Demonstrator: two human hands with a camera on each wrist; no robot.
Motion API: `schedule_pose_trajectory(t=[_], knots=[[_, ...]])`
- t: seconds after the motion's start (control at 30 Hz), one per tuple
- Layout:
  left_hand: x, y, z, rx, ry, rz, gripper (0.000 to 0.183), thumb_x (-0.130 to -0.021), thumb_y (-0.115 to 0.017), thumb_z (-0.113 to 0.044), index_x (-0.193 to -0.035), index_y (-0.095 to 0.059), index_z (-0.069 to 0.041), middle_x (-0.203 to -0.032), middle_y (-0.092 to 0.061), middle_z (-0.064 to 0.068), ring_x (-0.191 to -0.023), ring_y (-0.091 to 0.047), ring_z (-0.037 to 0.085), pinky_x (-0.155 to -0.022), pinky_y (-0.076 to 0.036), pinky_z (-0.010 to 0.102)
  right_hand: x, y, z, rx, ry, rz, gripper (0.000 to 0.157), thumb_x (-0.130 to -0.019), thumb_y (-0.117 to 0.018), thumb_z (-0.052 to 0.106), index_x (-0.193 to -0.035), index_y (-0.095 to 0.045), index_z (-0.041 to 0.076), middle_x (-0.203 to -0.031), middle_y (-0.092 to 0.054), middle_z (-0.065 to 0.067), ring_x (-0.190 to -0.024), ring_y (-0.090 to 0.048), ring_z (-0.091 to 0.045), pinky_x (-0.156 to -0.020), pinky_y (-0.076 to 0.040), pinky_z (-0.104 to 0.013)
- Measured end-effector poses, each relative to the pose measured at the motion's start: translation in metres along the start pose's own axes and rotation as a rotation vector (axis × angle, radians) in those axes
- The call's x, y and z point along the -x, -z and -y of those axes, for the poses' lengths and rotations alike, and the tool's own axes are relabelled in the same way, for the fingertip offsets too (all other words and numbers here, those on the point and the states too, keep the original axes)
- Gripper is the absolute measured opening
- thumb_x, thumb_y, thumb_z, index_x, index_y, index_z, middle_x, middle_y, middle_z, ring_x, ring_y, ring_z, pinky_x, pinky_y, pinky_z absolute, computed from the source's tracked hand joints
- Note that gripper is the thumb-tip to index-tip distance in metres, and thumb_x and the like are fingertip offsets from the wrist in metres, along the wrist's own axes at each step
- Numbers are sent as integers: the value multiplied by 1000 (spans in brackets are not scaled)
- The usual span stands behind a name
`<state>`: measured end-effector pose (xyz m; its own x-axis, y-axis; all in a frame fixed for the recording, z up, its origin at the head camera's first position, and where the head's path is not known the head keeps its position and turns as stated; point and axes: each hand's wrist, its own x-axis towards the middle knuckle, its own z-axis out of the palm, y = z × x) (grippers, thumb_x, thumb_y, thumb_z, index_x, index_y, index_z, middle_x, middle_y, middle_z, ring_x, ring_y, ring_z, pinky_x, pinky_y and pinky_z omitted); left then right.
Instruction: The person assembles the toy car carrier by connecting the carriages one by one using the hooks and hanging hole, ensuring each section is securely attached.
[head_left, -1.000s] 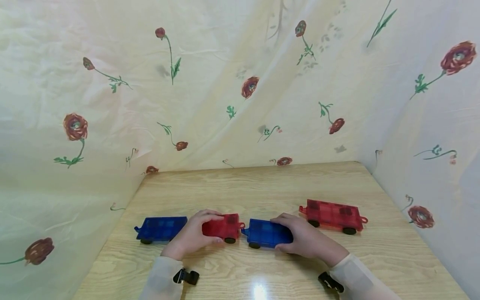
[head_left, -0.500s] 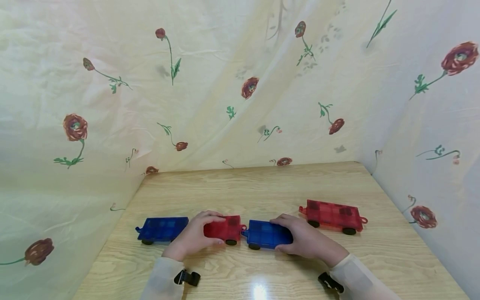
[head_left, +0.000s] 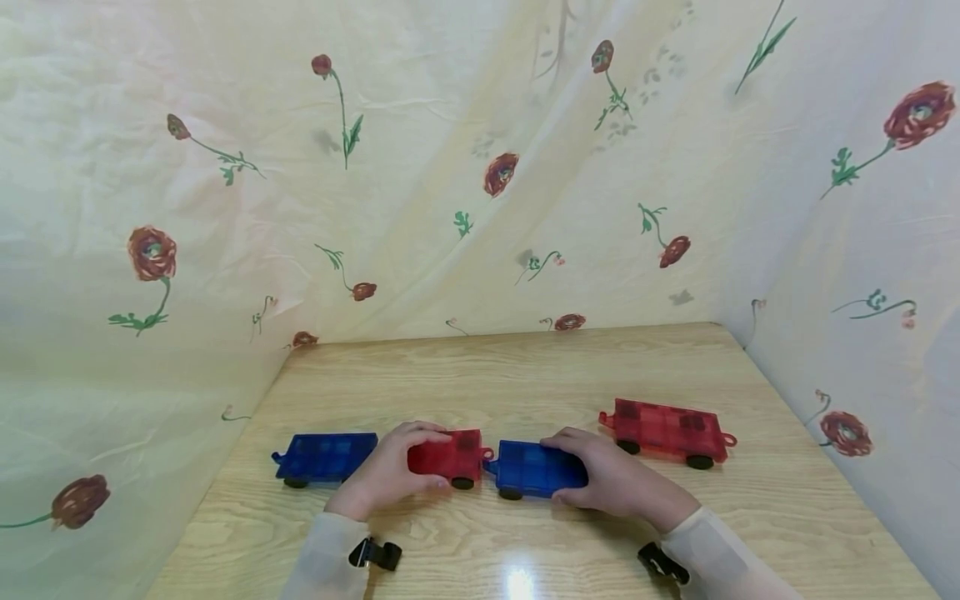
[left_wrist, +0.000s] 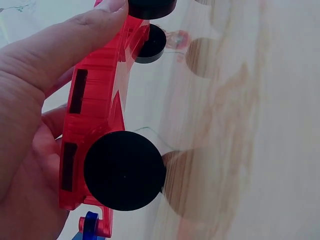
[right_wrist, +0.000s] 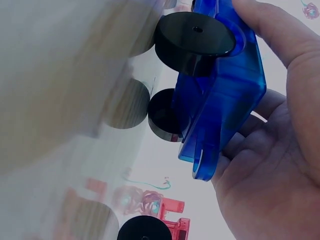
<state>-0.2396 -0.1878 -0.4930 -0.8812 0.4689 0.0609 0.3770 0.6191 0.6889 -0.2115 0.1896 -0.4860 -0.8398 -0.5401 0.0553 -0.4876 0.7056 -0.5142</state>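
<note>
On wood-grain tabletop [head_left: 465,375], holding red wagon [head_left: 444,457] left of center in left grip [head_left: 386,471] and blue wagon [head_left: 532,467] just to its right in right grip [head_left: 611,475], with second blue wagon [head_left: 326,456] at left, second red wagon [head_left: 667,429] at far right.

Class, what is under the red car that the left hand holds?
The left wrist view shows black wheels and table under the red car. Its own side and the nearest wheel cover much of its underside.
</note>
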Motion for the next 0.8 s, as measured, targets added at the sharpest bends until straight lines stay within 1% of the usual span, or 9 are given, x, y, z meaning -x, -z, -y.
schedule_pose_trajectory(t=[0.17, 0.4, 0.63, 0.8], knots=[[0, 0, 3, 4, -7, 11, 64, -79, -90, -49, -138, -67, -39, -145, -54, -17, -139, -48, 23, -108, -50, 50, 0, 1, 0, -6, -8, 6, 73, -87, -85, 48, -149, -59, 20, -142, -58, -4, -126, -57, -27, -101, -53, -53], [1, 2, 3, -18, 15, 6, 63, -79, -89, -52, -138, -67, -40, -146, -54, -15, -142, -46, 26, -113, -43, 57, 0, 2, 0, 10, 0, -14, 72, -87, -86, 47, -148, -60, 17, -140, -60, -3, -123, -59, -24, -99, -54, -50], [1, 1, 3, -31, 15, 8, 63, -79, -88, -53, -138, -67, -40, -146, -54, -15, -142, -46, 25, -113, -43, 55, 1, 3, -3, 7, 19, -13, 72, -87, -86, 45, -147, -60, 16, -139, -60, -3, -125, -59, -27, -101, -53, -52], [1, 1, 1, -32, 11, 24, 62, -80, -90, -45, -137, -69, -36, -147, -54, -12, -142, -46, 26, -110, -47, 52, 0, 1, -4, 9, 22, -16, 73, -87, -85, 47, -148, -60, 16, -139, -60, -2, -123, -59, -24, -99, -54, -49]])
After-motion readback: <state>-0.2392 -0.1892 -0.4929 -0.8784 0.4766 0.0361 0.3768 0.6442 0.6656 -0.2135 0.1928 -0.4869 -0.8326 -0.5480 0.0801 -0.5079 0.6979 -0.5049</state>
